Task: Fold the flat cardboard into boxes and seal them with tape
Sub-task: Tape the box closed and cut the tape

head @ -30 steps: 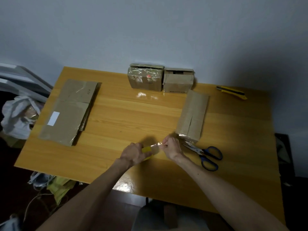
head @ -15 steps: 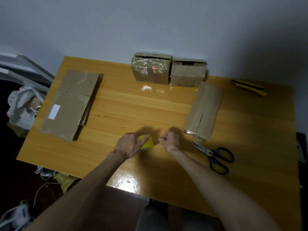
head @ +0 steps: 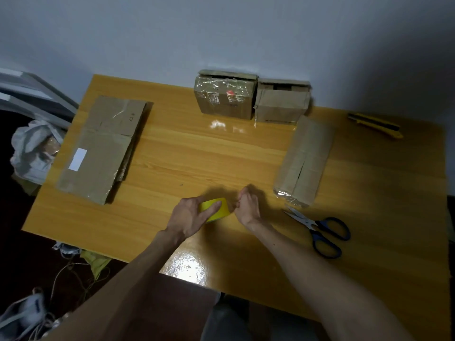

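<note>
Left hand point(head: 189, 217) grips the yellow roll of tape point(head: 216, 208) low over the wooden surface point(head: 197, 153), near its front edge. Right hand point(head: 248, 203) sits just beside the roll, fingers curled (whether they pinch a tape end cannot be told). Flattened brown cardboard box point(head: 305, 163) lies to the right, near the blue-handled scissors point(head: 320, 230).

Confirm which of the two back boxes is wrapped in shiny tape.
The left box of the back pair: glossy tape covers its front, with a red spot. The right box beside it shows mostly plain cardboard.
</note>
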